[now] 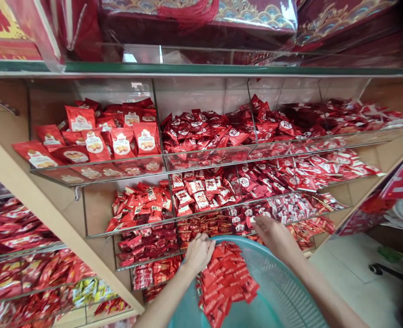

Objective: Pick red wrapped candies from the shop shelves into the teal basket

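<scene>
A teal plastic basket point(285, 282) with a perforated side stands below the shelves, and a heap of small red packets point(227, 280) lies inside it toward the left. My left hand point(200, 252) is closed over the basket's far rim, just above that heap. Beyond the rim on the right, my right hand point(274, 234) is at the lower shelf, close to small white-and-red packets point(242, 219). Its fingers are blurred and partly turned away, so whether a packet is between them cannot be made out.
Stepped glass shelves with dividers point(210, 157) hold many red packets. Red cookie packets point(94, 142) fill the upper left section. Large dark red gift boxes point(201, 27) sit on the shelf above. A wooden upright point(56, 218) borders the left. Tiled floor point(353, 269) shows at right.
</scene>
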Available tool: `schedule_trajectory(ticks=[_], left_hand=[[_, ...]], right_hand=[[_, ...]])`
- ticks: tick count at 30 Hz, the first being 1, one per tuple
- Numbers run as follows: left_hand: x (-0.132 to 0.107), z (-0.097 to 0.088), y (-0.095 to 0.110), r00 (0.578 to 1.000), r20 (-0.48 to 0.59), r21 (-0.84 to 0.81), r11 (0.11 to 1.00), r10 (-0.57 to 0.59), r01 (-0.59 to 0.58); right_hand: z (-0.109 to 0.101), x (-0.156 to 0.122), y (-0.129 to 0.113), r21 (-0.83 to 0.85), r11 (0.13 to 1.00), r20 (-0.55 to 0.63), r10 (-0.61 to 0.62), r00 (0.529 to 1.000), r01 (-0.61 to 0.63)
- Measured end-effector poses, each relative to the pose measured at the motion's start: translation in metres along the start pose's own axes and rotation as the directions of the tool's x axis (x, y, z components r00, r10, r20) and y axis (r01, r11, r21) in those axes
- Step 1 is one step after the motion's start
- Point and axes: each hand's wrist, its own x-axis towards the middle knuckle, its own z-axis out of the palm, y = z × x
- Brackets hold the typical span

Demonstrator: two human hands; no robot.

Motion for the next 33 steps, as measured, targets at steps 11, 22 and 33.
schedule_trajectory(ticks=[11,22,33], left_hand=[[-0.008,-0.003,-0.018,0.986,0.122,-0.019,0.993,0.114,-0.113],[-0.035,-0.013,-0.022,0.997,0.062,0.147,0.988,0.04,-0.049],[-0.086,-0.007,-0.039,0.827,0.132,-0.2,0.803,-0.546,0.562]], right_hand=[[-0.021,0.059,-0.071,-0.187,0.982,-0.244,-0.086,0.966,0.041],[-0.009,0.06,-0.07,-0.141,0.99,-0.313,-0.051,0.948,0.007],[0.008,0.062,-0.06,0.075,0.995,-0.506,-0.021,0.862,0.068]])
